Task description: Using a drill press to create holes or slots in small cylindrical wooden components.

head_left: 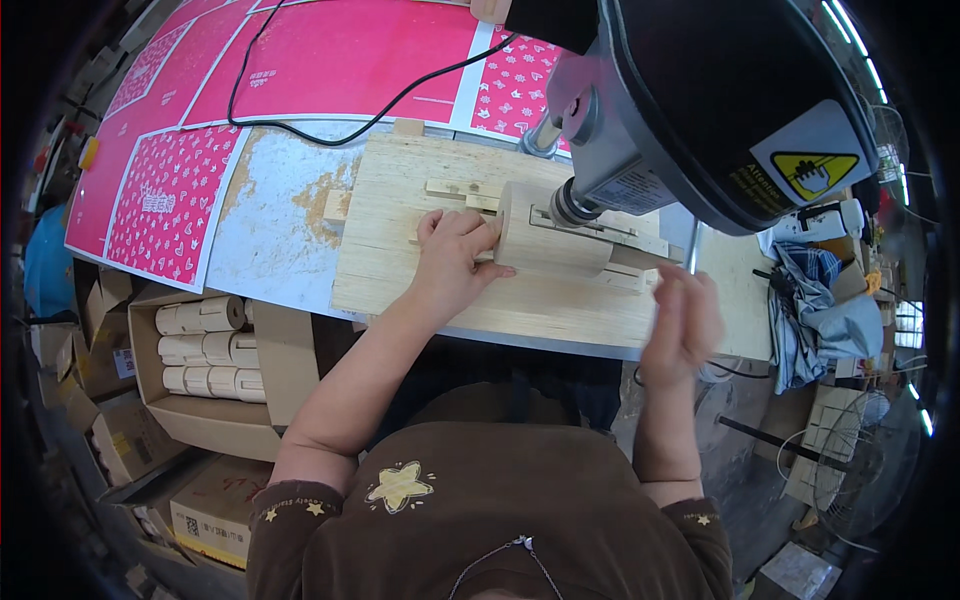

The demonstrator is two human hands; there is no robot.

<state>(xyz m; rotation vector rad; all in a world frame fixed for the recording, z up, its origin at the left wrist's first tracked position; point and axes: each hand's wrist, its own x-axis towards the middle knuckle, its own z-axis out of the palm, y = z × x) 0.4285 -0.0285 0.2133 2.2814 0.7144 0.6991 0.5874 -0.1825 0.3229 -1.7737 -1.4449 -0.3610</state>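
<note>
A pale wooden cylinder [535, 255] lies on its side on a plywood board [400, 300], under the chuck [575, 205] of a drill press [730, 90]. A slotted strip [595, 232] runs along the cylinder's top, just below the chuck; whether a bit touches it is hidden. My left hand [458, 255] is closed at the cylinder's left end, fingers curled and thumb along its near side. My right hand [685, 320] is off the cylinder's right end, near a wooden piece [640, 259] sticking out there. Motion smears its fingers.
Small wooden strips [455, 190] are on the board around the cylinder. A black cable [330, 140] crosses the pink printed sheets [340, 60] at the back left. Below the table's left edge, a cardboard box [285, 350] holds several wooden cylinders. Cloth [805, 310] hangs at the right.
</note>
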